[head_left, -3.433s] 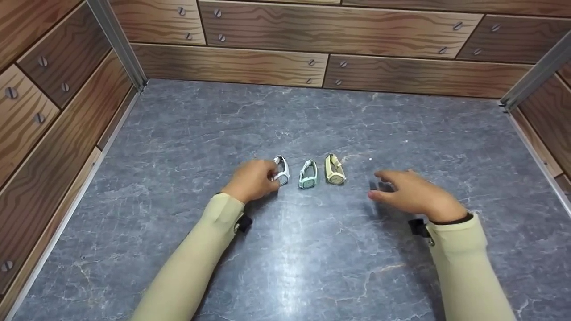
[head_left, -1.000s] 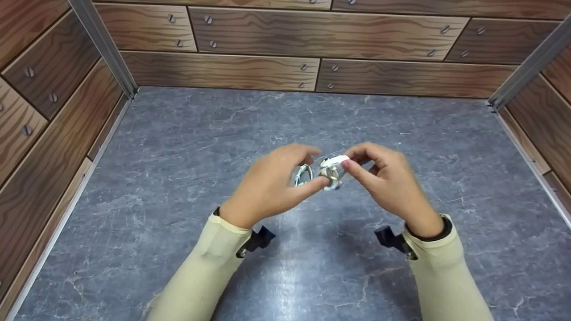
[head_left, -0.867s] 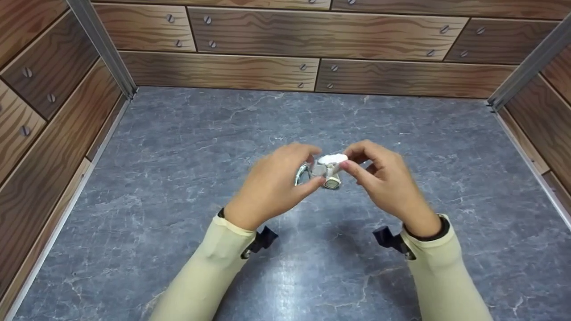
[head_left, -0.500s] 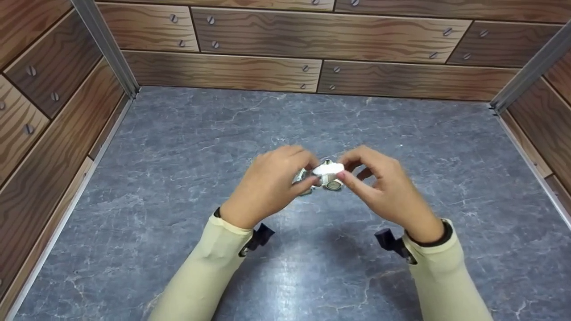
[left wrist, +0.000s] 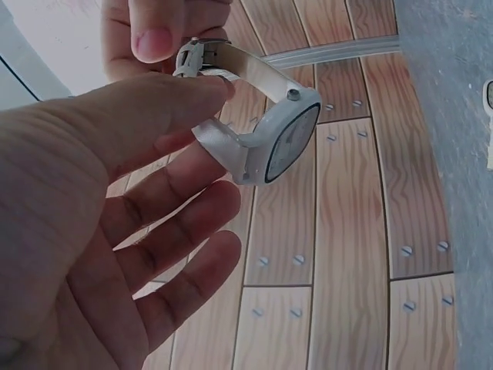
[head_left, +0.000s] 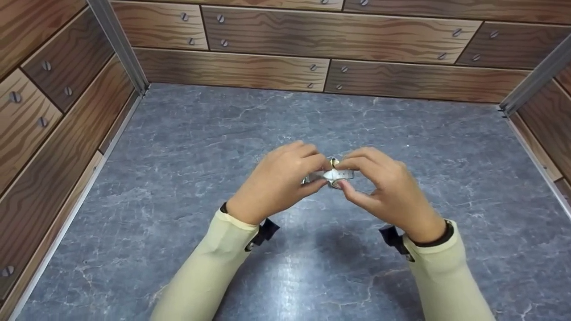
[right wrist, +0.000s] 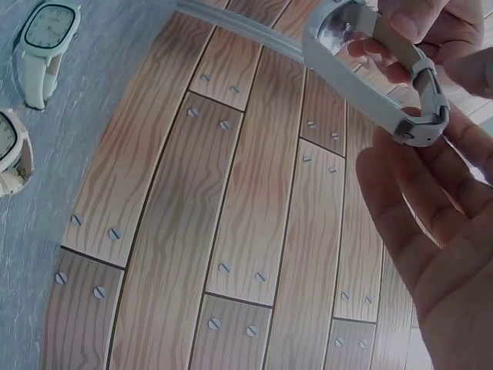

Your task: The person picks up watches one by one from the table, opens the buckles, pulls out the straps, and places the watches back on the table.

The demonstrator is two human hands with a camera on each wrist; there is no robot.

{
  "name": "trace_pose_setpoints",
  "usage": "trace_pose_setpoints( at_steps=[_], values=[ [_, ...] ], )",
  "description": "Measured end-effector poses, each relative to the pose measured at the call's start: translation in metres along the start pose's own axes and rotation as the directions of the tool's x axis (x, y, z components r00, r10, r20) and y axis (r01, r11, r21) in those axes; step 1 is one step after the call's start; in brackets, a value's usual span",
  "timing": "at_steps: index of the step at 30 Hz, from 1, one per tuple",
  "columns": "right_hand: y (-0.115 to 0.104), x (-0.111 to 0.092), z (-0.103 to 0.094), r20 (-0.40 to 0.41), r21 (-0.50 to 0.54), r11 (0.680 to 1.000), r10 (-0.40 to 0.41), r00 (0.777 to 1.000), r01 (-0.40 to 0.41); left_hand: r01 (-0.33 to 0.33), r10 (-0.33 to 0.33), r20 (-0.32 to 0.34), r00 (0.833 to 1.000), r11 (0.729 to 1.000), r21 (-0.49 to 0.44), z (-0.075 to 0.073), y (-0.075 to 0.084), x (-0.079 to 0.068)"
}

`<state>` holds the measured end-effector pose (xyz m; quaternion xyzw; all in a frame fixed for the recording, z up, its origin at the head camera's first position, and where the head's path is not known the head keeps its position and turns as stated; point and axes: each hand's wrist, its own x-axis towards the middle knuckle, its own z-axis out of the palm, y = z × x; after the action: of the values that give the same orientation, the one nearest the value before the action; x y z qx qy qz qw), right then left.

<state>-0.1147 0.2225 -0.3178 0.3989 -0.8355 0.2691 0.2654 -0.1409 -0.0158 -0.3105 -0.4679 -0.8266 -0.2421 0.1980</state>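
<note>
A white wristwatch (head_left: pixel 341 174) is held up between both hands, its strap turned uppermost in the head view. My left hand (head_left: pixel 281 178) pinches one side of the strap between thumb and index finger, its other fingers extended in the left wrist view. The watch's dial (left wrist: pixel 294 142) hangs on the far side, away from the buckle (left wrist: pixel 189 58). My right hand (head_left: pixel 388 191) holds the strap near the buckle with thumb and index finger; in the right wrist view its remaining fingers (right wrist: pixel 397 212) are nearly straight. The strap forms a loop there.
A mint-green watch (right wrist: pixel 48 31) and a pale yellow watch (right wrist: pixel 11 150) stand on the grey marbled table (head_left: pixel 285 120), mostly hidden under the hands in the head view. Wood-patterned panels (head_left: pixel 263 71) wall the table at the back and sides.
The left hand has lifted the white watch off the table, and the right hand has come in from the right to hold it. Most recently the watch turned so its holed strap faces up.
</note>
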Motion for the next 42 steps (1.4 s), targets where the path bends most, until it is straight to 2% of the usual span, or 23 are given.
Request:
trace_pose_setpoints(
  at_steps=[6,13,17,23,28,36,42],
  values=[
    [0.0005,0.0000,-0.0012,-0.026,-0.039,0.999,-0.020,0.999,0.019,-0.032,0.033,-0.038,0.999,0.999,0.010,-0.0008,0.0002,0.0004],
    [0.0012,0.0011,0.0004,-0.068,-0.031,0.998,-0.058,0.996,0.056,-0.079,0.079,-0.072,0.994,0.997,0.009,0.0022,0.0004,0.0009],
    [0.0024,0.0008,0.0009,-0.102,-0.012,0.997,-0.072,0.992,0.071,-0.078,0.077,-0.067,0.995,0.997,-0.009,0.0032,0.0018,0.0026],
    [0.0012,0.0002,0.0011,-0.135,0.014,0.999,-0.038,0.990,0.040,-0.055,0.053,-0.060,0.997,0.998,-0.019,0.0035,0.0029,0.0036],
    [-0.0010,0.0013,0.0016,-0.113,0.001,0.999,-0.047,0.993,0.047,-0.031,0.030,-0.053,0.998,0.999,-0.017,0.0017,0.0038,0.0021],
    [-0.0025,0.0013,-0.0047,-0.001,-0.032,0.999,-0.007,1.000,0.006,-0.042,0.043,-0.038,0.998,0.998,0.037,-0.0002,0.0054,0.0004],
    [-0.0035,0.0010,-0.0055,0.001,-0.064,0.998,-0.007,1.000,0.007,-0.040,0.041,-0.030,0.999,0.999,0.037,-0.0009,0.0047,0.0010]
  ],
)
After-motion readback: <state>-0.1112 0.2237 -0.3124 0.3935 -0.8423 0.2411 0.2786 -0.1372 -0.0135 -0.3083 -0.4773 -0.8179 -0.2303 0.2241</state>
